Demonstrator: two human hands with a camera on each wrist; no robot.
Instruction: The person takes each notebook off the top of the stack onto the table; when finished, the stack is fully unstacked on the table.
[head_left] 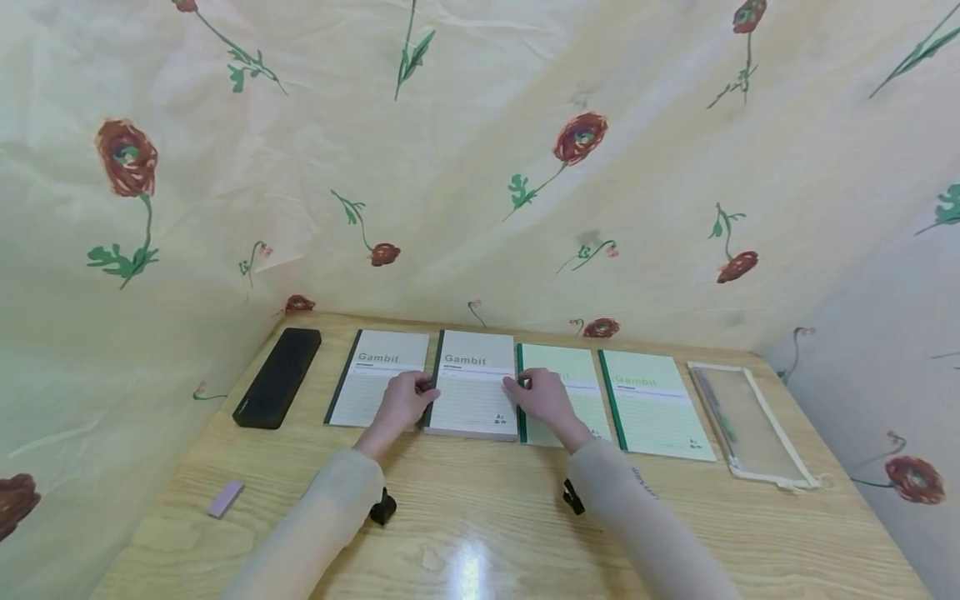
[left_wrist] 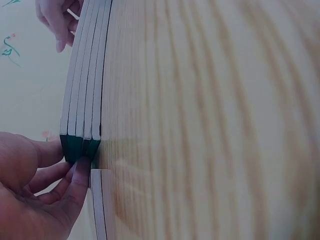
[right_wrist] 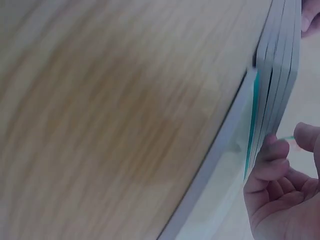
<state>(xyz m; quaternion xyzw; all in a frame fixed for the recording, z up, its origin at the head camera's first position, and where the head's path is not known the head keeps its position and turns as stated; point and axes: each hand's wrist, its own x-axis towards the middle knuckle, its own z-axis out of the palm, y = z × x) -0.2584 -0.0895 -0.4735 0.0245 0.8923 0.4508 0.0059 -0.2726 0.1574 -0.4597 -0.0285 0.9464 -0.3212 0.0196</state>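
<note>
In the head view, a stack of notebooks (head_left: pixel 472 408) with a pale "Gambit" cover and dark spine lies on the wooden table. My left hand (head_left: pixel 401 402) holds it at the spine edge; the left wrist view shows the thumb over the top and fingers against the green spines (left_wrist: pixel 75 147) of several layers. At the opposite edge is my right hand (head_left: pixel 546 396), its curled fingers against the pages' side (right_wrist: pixel 275 85) and its thumb by the top cover. A similar pale notebook (head_left: pixel 356 387) sits on the left. A green notebook (head_left: pixel 585 412) lies partly under my right hand.
Another green notebook (head_left: pixel 660 408) is further right, then a see-through zip pouch (head_left: pixel 761 421) with something thin inside. On the left are a black case (head_left: pixel 277 379) and a small purple block (head_left: pixel 226 498). A flowered cloth (head_left: pixel 450 167) hangs behind the table.
</note>
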